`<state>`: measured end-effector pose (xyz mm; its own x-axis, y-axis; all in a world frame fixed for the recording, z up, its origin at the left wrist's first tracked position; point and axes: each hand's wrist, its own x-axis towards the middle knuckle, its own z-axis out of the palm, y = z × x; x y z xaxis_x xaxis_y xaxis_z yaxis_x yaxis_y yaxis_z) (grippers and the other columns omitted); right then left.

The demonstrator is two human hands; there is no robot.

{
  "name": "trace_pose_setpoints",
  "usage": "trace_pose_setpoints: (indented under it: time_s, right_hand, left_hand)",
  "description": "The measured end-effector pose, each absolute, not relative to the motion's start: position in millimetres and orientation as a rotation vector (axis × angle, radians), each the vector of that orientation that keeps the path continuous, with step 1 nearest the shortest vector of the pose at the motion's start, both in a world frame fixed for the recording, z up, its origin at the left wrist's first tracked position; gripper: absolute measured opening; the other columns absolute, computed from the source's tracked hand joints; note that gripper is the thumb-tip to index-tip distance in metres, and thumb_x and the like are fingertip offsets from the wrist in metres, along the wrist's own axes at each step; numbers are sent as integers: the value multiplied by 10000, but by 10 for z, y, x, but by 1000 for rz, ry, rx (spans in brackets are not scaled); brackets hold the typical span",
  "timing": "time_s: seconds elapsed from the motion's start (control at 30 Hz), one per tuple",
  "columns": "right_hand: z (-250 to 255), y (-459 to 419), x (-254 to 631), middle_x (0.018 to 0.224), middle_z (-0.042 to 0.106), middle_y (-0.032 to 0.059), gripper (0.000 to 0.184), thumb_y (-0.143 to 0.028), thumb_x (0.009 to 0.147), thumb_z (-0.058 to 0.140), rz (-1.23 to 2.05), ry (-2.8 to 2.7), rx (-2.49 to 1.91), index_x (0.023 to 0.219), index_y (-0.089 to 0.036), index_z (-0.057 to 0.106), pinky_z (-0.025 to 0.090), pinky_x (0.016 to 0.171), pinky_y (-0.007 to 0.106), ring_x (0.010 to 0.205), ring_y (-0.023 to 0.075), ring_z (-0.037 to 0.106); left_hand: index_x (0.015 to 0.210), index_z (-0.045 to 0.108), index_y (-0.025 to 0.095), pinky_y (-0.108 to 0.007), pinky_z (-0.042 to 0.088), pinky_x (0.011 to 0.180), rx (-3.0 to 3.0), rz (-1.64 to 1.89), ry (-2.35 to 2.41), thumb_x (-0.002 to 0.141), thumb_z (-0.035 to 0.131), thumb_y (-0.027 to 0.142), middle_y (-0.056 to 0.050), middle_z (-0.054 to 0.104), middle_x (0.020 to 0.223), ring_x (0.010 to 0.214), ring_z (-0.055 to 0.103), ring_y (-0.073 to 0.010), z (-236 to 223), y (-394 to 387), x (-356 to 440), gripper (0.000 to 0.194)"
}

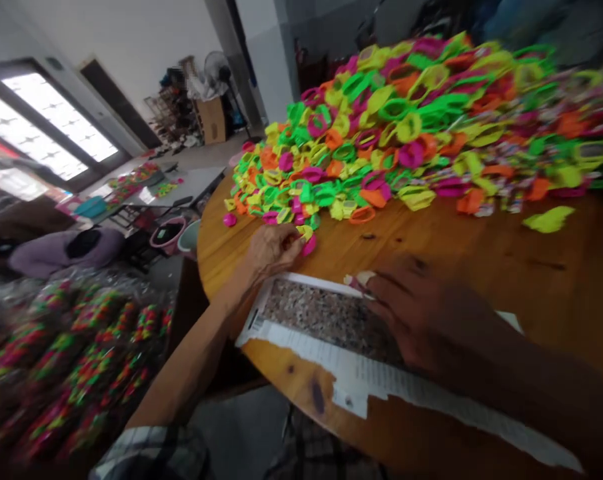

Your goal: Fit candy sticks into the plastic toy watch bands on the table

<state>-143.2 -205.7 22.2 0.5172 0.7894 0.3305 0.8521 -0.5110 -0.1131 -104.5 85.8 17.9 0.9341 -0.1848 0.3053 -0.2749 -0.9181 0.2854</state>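
Note:
My left hand (274, 247) rests on the wooden table with its fingers curled round a small yellow plastic piece (305, 232). A pink plastic piece (310, 246) shows just under it, beside the fingertips. Over the right part of a speckled stone slab (311, 308), my right hand (406, 300) pinches a small pale and pinkish piece (354, 283), too blurred to name. The slab lies on torn printed paper (301, 343) at the table's edge. Beyond both hands spreads a big heap of neon plastic pieces (341, 160), many shaped like rings or frames.
The round wooden table (381, 243) curves close to my lap. Clear bags of bright pieces (81, 353) lie low on the left. Farther back are a pink tub (168, 233), a low table (201, 183) with more pieces, and a standing fan (217, 70).

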Motion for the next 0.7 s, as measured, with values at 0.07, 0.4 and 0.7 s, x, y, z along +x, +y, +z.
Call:
trace_pose_setpoints:
  time_s: [0.07,0.4,0.7]
  right_hand:
    - [111,-1883,-1639,959,605,125,312,-62,744,526,-367,-1518,-2511,1027,-138,630,395,671,355,832,260,550]
    - [-194,-1699,-1705,977,580,106,344,-38,776,517,-309,-1523,-2537,1088,-143,618,417,691,378,865,263,543]
    - [-95,-1661,-1835,990,569,95,152,-172,966,472,-216,-1291,-2689,1021,-166,614,410,767,380,905,255,530]
  left_hand:
    - [770,657,133,-229,347,551,2607,420,-277,862,589,351,1,580,612,547,484,-94,180,1009,-1242,246]
    - [878,641,122,-225,374,542,2343,355,-271,835,681,350,9,578,683,581,479,-91,174,1117,-1793,235]
    - [1188,662,177,-292,540,748,2443,249,-574,886,633,303,-78,729,1088,880,688,-177,113,803,-1769,329]
